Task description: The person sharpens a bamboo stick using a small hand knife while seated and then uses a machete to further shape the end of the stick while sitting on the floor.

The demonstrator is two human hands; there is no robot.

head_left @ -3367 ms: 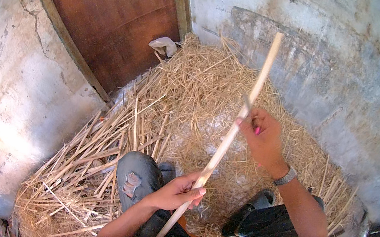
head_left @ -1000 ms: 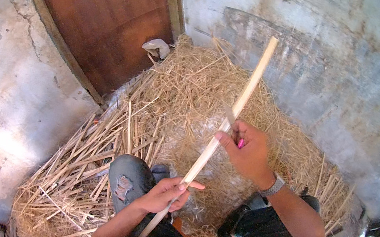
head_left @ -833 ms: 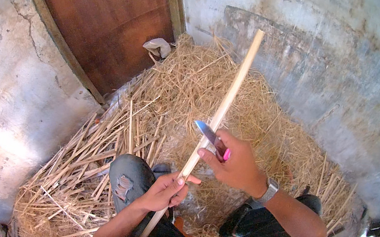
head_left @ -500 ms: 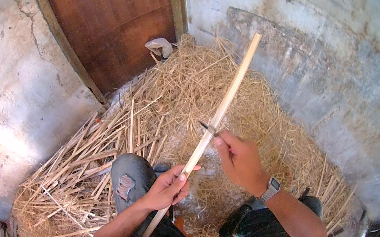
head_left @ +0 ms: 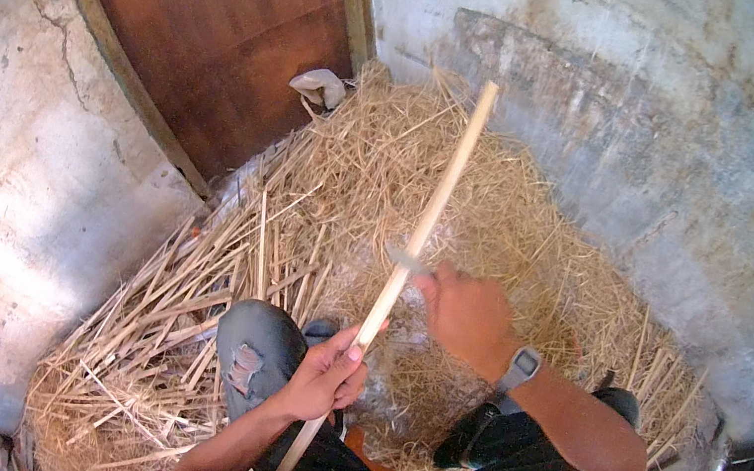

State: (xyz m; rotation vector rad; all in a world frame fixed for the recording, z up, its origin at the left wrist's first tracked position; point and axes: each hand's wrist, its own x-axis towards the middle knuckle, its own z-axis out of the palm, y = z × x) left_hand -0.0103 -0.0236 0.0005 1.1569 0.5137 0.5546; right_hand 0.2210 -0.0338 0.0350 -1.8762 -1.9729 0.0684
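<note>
A long, pale strip of split wood or bamboo (head_left: 450,173) slants up and away between my legs, its lower end down by my left thigh. Around its lower part my left hand (head_left: 328,377) is closed, thumb lying along the top. My right hand (head_left: 469,316) is closed on a knife, most of its handle hidden in the fist. The knife blade (head_left: 405,261) lies across the strip, partway up, and is a little blurred. A wristwatch (head_left: 523,366) sits on my right wrist.
Fine shavings (head_left: 537,244) cover the floor ahead. Several loose strips (head_left: 167,340) are heaped to the left. Behind stand a brown door (head_left: 212,25) and a stained wall (head_left: 621,107). A whitish crumpled bag (head_left: 319,86) rests by the door. My knee (head_left: 253,355) is beside my left hand.
The strip's far end has swung slightly left and dropped lower in view. My right hand and the knife have shifted slightly left and nearer me. My left hand still grips the strip.
</note>
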